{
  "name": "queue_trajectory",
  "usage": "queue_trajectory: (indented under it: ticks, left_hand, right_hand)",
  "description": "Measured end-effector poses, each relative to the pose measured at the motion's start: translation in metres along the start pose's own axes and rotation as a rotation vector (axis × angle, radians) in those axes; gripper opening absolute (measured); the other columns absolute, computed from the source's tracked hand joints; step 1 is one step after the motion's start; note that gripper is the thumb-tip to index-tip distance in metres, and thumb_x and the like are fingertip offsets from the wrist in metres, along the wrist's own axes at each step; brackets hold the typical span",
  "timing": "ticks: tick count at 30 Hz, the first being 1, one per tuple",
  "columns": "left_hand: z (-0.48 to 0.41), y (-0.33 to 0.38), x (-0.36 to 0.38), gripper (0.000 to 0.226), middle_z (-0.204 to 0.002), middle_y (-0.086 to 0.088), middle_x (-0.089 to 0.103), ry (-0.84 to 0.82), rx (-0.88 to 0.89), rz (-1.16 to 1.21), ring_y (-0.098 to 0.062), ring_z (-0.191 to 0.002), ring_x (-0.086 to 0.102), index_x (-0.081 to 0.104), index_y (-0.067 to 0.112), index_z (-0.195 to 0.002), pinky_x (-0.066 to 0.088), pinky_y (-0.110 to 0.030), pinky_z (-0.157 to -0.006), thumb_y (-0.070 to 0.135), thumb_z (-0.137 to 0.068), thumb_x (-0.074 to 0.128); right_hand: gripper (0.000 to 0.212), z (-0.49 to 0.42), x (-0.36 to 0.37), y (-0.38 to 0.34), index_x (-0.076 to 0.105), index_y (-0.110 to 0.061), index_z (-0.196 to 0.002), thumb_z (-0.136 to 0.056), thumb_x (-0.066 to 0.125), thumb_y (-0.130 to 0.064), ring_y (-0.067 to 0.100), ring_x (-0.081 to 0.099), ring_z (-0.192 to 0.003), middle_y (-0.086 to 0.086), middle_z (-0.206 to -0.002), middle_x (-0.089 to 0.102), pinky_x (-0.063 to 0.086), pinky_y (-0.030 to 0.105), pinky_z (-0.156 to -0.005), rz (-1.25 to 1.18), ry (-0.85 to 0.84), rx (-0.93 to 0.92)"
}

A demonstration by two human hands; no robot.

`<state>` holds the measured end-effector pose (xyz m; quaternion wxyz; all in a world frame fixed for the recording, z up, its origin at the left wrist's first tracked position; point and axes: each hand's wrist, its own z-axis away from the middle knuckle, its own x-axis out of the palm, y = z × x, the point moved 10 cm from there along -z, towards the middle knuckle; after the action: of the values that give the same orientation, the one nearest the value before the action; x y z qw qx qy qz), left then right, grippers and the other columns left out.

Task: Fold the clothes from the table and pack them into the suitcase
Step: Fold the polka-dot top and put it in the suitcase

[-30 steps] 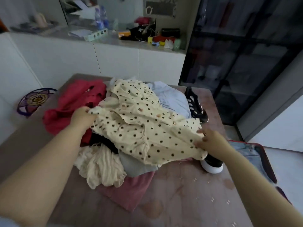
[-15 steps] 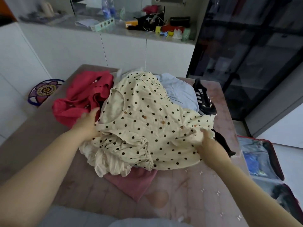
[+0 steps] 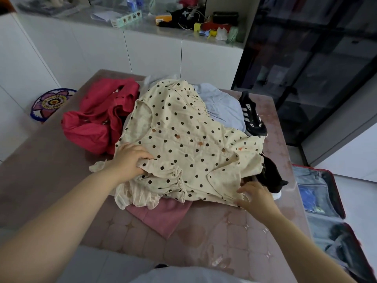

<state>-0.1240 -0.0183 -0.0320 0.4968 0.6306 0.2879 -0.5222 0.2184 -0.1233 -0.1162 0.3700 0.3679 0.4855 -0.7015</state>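
Observation:
A cream blouse with dark polka dots [image 3: 189,144] lies spread on top of a pile of clothes on the table [image 3: 224,237]. My left hand [image 3: 128,160] grips a bunch of its fabric near the ruffled sleeve. At the blouse's lower right hem my right hand [image 3: 255,198] pinches the edge. Under and around it lie a red garment [image 3: 98,119], a pale blue one [image 3: 220,107], a pink one [image 3: 163,215] and a cream ruffled piece [image 3: 132,198]. The open suitcase [image 3: 326,201] sits on the floor to the right.
Two black sneakers lie on the table's right side, one [image 3: 252,115] at the back, the other [image 3: 271,178] half under the blouse. A round patterned mat [image 3: 51,103] lies on the floor to the left. White cabinets and a cluttered counter [image 3: 183,23] stand beyond.
The blouse has been spread flatter over the pile. My left hand moved right onto the sleeve area, and my right hand slid down to the lower hem. The camera view has dropped.

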Motion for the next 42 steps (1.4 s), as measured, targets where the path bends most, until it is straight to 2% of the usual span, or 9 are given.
queue_trajectory:
  ticks: [5, 11, 16, 22, 24, 30, 35, 38, 42]
  left_hand:
    - [0.008, 0.014, 0.008, 0.064, -0.125, 0.013, 0.053, -0.049, 0.081, 0.042, -0.013, -0.122, 0.040, 0.054, 0.033, -0.127, 0.011, -0.028, -0.109, 0.046, -0.069, 0.076]
    - [0.012, 0.020, 0.004, 0.044, -0.096, 0.001, 0.068, 0.083, 0.056, 0.223, -0.016, -0.089, 0.056, 0.072, 0.016, -0.103, 0.029, -0.032, -0.099, 0.048, -0.073, 0.069]
    - [0.023, 0.004, -0.007, 0.014, -0.070, -0.012, 0.059, 0.055, -0.046, 0.349, -0.019, -0.069, 0.049, 0.066, 0.016, -0.088, 0.039, -0.024, -0.068, 0.029, -0.085, 0.063]
    - [0.035, -0.014, 0.003, 0.011, -0.095, -0.008, 0.069, -0.038, -0.189, 0.420, -0.027, -0.092, 0.064, 0.061, 0.037, -0.097, 0.050, -0.046, -0.089, 0.042, -0.087, 0.060]
    - [0.036, -0.012, 0.014, 0.018, -0.102, 0.006, 0.063, -0.086, -0.219, 0.371, -0.015, -0.095, 0.060, 0.061, 0.026, -0.109, 0.047, -0.034, -0.089, 0.030, -0.093, 0.057]
    - [0.041, -0.016, 0.014, 0.011, -0.089, 0.010, 0.061, 0.031, -0.233, 0.254, -0.015, -0.087, 0.057, 0.064, 0.022, -0.098, 0.042, -0.028, -0.073, 0.026, -0.093, 0.056]
    - [0.043, -0.001, 0.022, 0.019, -0.105, 0.002, 0.065, 0.042, -0.165, 0.269, -0.017, -0.100, 0.059, 0.063, 0.013, -0.108, 0.044, -0.026, -0.083, 0.011, -0.090, 0.060]
    - [0.042, 0.005, 0.026, 0.029, -0.116, -0.001, 0.064, 0.067, -0.155, 0.255, -0.018, -0.110, 0.058, 0.063, 0.011, -0.115, 0.042, -0.025, -0.090, 0.003, -0.087, 0.060]
    - [0.040, 0.009, 0.023, 0.030, -0.113, -0.006, 0.066, 0.158, -0.131, 0.241, -0.022, -0.105, 0.061, 0.065, 0.010, -0.116, 0.041, -0.023, -0.087, 0.007, -0.087, 0.063]
  right_hand:
    - [0.044, -0.001, -0.020, 0.001, 0.061, -0.013, -0.112, -0.075, 0.077, -0.031, 0.019, 0.055, -0.106, -0.009, -0.102, 0.054, 0.043, 0.028, -0.084, -0.168, 0.139, 0.036]
    - [0.054, -0.002, 0.030, 0.004, 0.050, -0.013, -0.126, -0.081, 0.068, -0.037, 0.031, 0.044, -0.118, 0.007, -0.128, 0.047, 0.041, 0.040, -0.097, 0.151, -0.131, 0.149]
    - [0.008, -0.001, -0.012, -0.014, 0.056, -0.013, -0.100, -0.095, 0.053, -0.018, 0.020, 0.053, -0.083, -0.002, -0.087, 0.057, 0.041, 0.029, -0.066, -0.494, 0.036, 0.075]
    - [0.025, 0.009, -0.064, 0.005, 0.068, -0.010, -0.092, -0.083, 0.069, -0.033, 0.029, 0.065, -0.078, 0.014, -0.090, 0.069, 0.055, 0.040, -0.067, -0.760, -0.224, 0.159]
    - [0.033, 0.008, -0.066, 0.020, 0.065, -0.007, -0.101, -0.083, 0.069, -0.034, 0.028, 0.064, -0.087, 0.012, -0.096, 0.069, 0.052, 0.038, -0.073, -0.590, -0.242, 0.206]
    - [0.029, 0.023, -0.077, 0.024, 0.058, -0.006, -0.113, -0.086, 0.065, -0.012, 0.023, 0.053, -0.100, 0.002, -0.103, 0.053, 0.036, 0.028, -0.079, -0.293, 0.352, 0.078]
    - [0.015, 0.048, -0.003, -0.022, 0.073, -0.025, -0.092, -0.080, 0.066, -0.021, 0.021, 0.061, -0.094, -0.006, -0.098, 0.066, 0.047, 0.038, -0.084, -0.039, 0.157, -0.411]
    - [0.043, 0.051, 0.052, -0.025, 0.056, -0.034, -0.129, -0.087, 0.050, -0.042, 0.016, 0.037, -0.133, -0.010, -0.139, 0.047, 0.018, 0.034, -0.113, 0.112, -0.149, -0.418]
    - [0.053, 0.040, 0.068, -0.020, 0.036, -0.036, -0.143, -0.093, 0.053, -0.042, 0.011, 0.019, -0.142, -0.012, -0.153, 0.025, 0.000, 0.033, -0.117, 0.212, -0.195, -0.425]
